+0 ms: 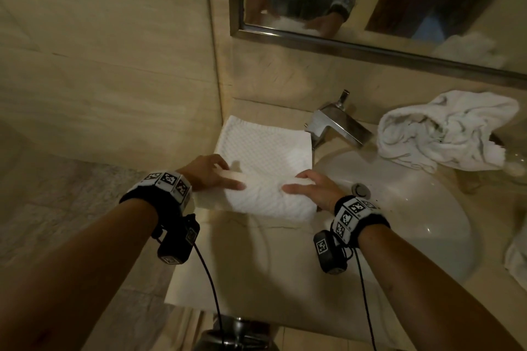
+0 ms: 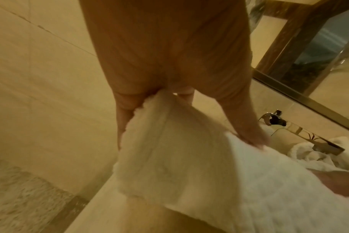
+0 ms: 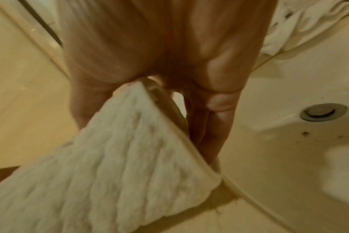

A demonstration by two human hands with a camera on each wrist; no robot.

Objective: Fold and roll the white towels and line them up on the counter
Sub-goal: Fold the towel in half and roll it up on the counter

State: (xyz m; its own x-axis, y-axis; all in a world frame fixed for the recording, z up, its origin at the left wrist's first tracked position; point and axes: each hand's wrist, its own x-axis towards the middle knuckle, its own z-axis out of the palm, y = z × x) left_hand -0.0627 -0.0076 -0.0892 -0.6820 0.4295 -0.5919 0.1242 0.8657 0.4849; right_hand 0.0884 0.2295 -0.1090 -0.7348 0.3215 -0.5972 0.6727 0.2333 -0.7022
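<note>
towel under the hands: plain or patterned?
White with a raised waffle-like weave, no print. The flat towel shows it best in the head view.

Left hand (image 2: 169, 66): fingers curled round the lifted near edge of 1 white towel (image 2: 239, 181), thumb pressing its top. Towel spread on beige table (image 2: 114, 217). Behind: chrome faucet (image 2: 273, 120), crumpled white towel (image 2: 319, 156), mirror frame (image 2: 301, 100). Right hand (image 2: 341, 182) resting on towel at right edge.

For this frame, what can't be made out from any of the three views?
- Left hand fingertips: head view, tucked under the lifted edge of the folded towel; left wrist view blurred.
- Right hand fingers: right wrist view blurred, towel covers them.
- Crumpled towel: whether it is one towel or several cannot be told.
- White cloth: head view, cut off by the right edge.
</note>
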